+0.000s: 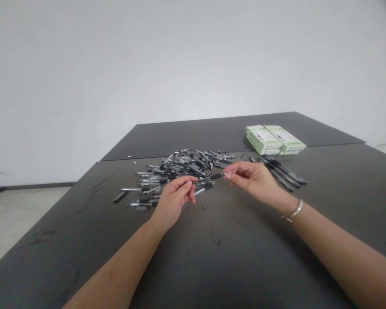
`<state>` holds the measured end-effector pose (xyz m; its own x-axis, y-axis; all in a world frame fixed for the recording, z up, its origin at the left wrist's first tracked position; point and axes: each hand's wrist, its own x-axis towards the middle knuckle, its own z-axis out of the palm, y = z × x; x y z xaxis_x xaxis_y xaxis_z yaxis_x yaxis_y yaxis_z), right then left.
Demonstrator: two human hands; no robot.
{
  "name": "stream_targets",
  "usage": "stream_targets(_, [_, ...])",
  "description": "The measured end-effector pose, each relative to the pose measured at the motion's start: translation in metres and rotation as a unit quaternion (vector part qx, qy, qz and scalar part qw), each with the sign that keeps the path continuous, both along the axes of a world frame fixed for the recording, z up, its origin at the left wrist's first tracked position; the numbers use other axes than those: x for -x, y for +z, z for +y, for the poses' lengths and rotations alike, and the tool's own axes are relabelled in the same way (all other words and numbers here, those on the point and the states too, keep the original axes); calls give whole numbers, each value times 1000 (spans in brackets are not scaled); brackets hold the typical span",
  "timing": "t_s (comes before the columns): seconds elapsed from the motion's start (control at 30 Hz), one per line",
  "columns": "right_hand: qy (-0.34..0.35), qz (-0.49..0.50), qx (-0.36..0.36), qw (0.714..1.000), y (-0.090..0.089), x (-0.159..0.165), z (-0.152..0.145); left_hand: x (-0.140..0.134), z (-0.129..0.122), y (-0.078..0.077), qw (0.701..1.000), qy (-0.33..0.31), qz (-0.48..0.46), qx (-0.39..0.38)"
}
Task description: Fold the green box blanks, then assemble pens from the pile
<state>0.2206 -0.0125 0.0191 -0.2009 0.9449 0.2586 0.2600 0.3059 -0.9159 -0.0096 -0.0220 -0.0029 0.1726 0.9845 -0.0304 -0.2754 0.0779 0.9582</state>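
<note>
Between my two hands a slim pen (216,176) with a black grip is held roughly level above the table. My left hand (177,195) pinches its left end between thumb and fingers. At the other end, my right hand (249,178) has thumb and fingertips closed on the tip; whether a cap is there is too small to tell. Behind and left of my hands lies a heap of loose clear-and-black pens (193,162). Right of my right hand, several pens (284,169) rest side by side in a row.
Green and white boxes (276,139) stand stacked at the back right of the dark table (193,257). Two small white pieces (130,156) lie left of the heap. A seam crosses the table behind the pens, and a pale wall (186,60) rises beyond.
</note>
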Motion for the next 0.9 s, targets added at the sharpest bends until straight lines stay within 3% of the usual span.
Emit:
stream_targets(0.3, [-3, -113, -9, 994, -4, -1, 1, 5, 4, -10, 987, 20, 128, -90])
stream_targets(0.57, [43, 6, 23, 999, 1, -4, 0, 7, 7, -12, 988, 10, 130, -83])
stream_targets(0.9, [28, -98, -11, 995, -6, -3, 3, 8, 6, -12, 984, 14, 153, -94])
